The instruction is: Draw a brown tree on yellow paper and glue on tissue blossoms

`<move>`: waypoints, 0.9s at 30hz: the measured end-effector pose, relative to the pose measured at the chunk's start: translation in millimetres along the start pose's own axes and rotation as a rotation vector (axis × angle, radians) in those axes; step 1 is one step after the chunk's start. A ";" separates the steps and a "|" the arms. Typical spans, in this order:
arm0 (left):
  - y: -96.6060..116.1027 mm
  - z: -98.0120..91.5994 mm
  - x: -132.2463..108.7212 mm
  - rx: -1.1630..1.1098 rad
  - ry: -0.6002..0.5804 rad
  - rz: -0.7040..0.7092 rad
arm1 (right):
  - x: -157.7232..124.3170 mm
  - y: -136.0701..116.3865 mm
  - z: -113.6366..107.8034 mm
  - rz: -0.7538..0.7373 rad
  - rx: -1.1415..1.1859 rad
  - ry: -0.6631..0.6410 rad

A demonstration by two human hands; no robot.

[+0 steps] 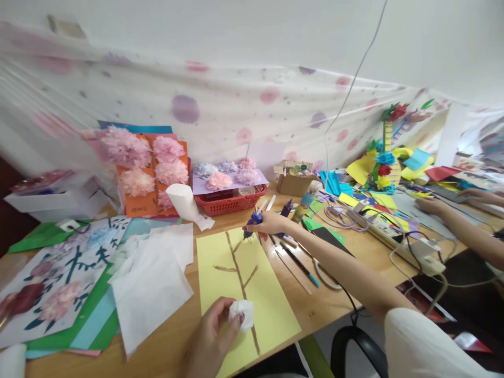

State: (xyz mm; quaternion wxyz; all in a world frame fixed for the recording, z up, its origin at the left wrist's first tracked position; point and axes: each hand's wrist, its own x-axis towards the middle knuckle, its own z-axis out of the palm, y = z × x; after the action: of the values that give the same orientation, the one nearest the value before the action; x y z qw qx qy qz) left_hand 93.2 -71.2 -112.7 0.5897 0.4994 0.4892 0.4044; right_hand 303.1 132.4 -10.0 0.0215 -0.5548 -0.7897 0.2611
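Note:
My left hand (216,333), low over the yellow paper (271,294), pinches a crumpled piece of white tissue paper (244,310). A brown branch with twigs (238,265) runs down that sheet. Stretched out to the paper's far edge, my right hand (273,223) grips a blue glue gun (255,218). Its dark nozzle points down at the top of a right-hand twig; whether it touches the paper I cannot tell.
White tissue sheets (151,289) lie left of the yellow paper, beside a flower picture (66,283). Behind stand a red basket (232,202) and a tissue roll (183,199). Pencils (299,262), a power strip (394,236) and another person's hand (431,205) are on the right.

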 end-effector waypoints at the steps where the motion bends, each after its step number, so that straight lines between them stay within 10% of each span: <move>1: -0.2 0.1 0.1 -0.002 0.002 0.001 | 0.2 -0.7 0.1 0.000 -0.002 -0.007; 27: 12.7 4.9 16.1 -0.024 0.023 -0.107 | -8.1 4.3 -1.4 0.034 0.028 -0.007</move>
State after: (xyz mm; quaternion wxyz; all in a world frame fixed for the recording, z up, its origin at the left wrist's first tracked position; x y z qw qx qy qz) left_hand 101.3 -54.4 -102.9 0.6108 0.4607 0.5171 0.3839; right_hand 310.3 126.8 -8.6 0.0221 -0.5669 -0.7764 0.2745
